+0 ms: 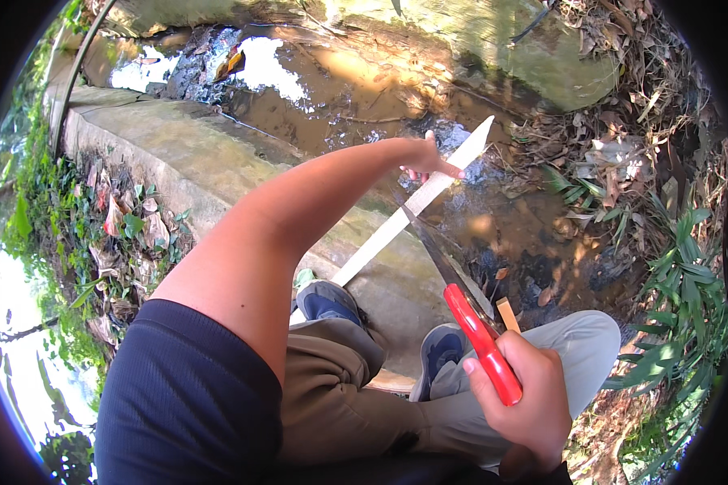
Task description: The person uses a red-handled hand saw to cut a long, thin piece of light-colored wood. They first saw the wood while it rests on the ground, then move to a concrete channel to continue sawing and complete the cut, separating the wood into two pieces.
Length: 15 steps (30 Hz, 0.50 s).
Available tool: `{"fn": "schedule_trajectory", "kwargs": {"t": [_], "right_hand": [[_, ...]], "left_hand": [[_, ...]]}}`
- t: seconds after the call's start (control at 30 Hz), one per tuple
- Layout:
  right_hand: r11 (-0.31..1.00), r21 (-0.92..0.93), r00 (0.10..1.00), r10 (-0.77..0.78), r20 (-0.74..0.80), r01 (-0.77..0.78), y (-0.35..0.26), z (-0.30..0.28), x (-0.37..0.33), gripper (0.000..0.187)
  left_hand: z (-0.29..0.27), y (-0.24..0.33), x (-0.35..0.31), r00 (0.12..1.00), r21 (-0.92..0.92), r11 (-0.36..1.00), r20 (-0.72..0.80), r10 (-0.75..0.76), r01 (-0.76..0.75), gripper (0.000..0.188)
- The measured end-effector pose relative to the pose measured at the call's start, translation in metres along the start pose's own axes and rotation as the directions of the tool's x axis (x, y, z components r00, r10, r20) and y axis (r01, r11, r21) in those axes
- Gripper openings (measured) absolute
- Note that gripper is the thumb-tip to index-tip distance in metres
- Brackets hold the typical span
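My left hand [425, 159] reaches forward and is closed around a long, pale strip of wood [384, 236] near its pointed far end. The strip slants down toward my left shoe, where its near end is partly hidden. In my right hand [534, 396] is a long-bladed knife [484, 343] with a bright red handle. Its narrow dark blade points forward and left, and the tip area meets or overlaps the strip just below my left hand; whether it touches cannot be told. Beside the handle, a short light-brown piece of wood [507, 314] sticks up.
My shoes [332, 303] are on a mossy concrete ledge [178, 166] running along shallow, muddy water [332, 97]. A mossy slab [554, 69] borders the far side. Dry leaves [623, 153] and green plants [675, 283] cover the right bank, with more greenery at left.
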State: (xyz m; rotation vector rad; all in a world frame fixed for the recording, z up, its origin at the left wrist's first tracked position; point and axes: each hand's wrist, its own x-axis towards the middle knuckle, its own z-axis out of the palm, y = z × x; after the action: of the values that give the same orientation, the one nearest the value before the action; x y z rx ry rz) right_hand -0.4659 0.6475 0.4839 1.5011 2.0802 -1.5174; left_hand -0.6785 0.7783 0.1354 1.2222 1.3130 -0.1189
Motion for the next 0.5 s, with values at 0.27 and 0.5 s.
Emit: {"fn": "schedule_trajectory", "kwargs": {"t": [0.27, 0.5], "right_hand": [[0.999, -0.012, 0.999, -0.034, -0.004, 0.034, 0.006, 0.007, -0.006, 0.023], [1.000, -0.024, 0.999, -0.003, 0.033, 0.004, -0.005, 0.012, -0.009, 0.021]], "left_hand": [[0.003, -0.001, 0.003, 0.997, 0.031, 0.998, 0.041, -0.061, 0.060, 0.157], [0.019, -0.001, 0.011, 0.998, 0.089, 0.995, 0.047, 0.045, -0.049, 0.145]]}}
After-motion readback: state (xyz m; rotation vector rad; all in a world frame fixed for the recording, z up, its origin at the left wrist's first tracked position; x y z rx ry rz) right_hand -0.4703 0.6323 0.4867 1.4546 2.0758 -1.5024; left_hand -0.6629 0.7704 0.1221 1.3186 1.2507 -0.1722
